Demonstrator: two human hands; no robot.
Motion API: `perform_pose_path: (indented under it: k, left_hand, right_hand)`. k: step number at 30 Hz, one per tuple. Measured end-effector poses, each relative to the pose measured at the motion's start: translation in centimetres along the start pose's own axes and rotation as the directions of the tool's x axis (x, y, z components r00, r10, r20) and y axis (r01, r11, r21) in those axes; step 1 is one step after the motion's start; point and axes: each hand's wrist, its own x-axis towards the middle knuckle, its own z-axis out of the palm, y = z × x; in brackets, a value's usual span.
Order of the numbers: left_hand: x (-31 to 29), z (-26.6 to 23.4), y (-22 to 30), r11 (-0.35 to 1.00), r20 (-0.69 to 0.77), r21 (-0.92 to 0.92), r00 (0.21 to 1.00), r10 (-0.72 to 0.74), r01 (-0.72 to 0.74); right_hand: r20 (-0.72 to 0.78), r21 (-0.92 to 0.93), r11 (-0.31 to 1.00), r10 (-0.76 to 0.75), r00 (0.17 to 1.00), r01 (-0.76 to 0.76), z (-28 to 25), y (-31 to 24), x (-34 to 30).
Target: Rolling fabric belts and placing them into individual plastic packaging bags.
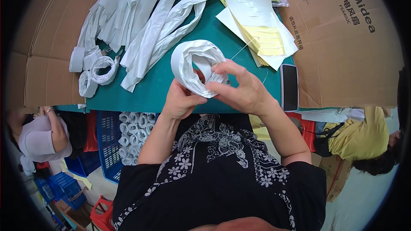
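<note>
Above the near edge of the green table, I hold a thick roll of white strip material [182, 57], coiled into a ring with a crinkled inner side. My left hand [182, 100] grips its lower left side, thumb along the near rim. On the right, my right hand [244, 87] pinches the roll's wall, with the thumb near the bottom and fingers at the opening. The fingertips inside the ring are partly hidden. Long white strips [150, 38] lie loosely across the table beyond. Several smaller finished rolls [102, 70] sit at the left.
Yellow and white sheets [265, 30] lie at the far right, near a phone [289, 87] on the table edge. Cardboard boxes [342, 47] wall both sides. A blue crate [109, 145] with several white rolls stands below left. Two other people sit nearby.
</note>
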Motion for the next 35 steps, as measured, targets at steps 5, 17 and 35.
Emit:
perform_pose_path:
  k: [5, 17, 35]
  left_hand:
    - [0.4, -0.9, -0.8, 0.997, 0.158, -0.051, 0.986, 0.062, -0.055]
    - [1.5, -0.7, -3.0, 0.992, -0.170, -0.064, 0.981, 0.094, -0.107]
    - [2.5, -0.2, 2.1, 0.482, 0.369, 0.796, 0.925, 0.092, -0.366]
  right_hand:
    - [-0.039, 0.100, 0.986, 0.140, 0.989, -0.136, 0.2, -0.2, -0.4]
    - [-0.004, 0.038, 0.934, 0.356, 0.934, -0.356, 0.8, 0.4, -1.0]
    - [0.488, 0.248, 0.750, 0.450, 0.748, -0.613, -0.1, 2.7, -2.3]
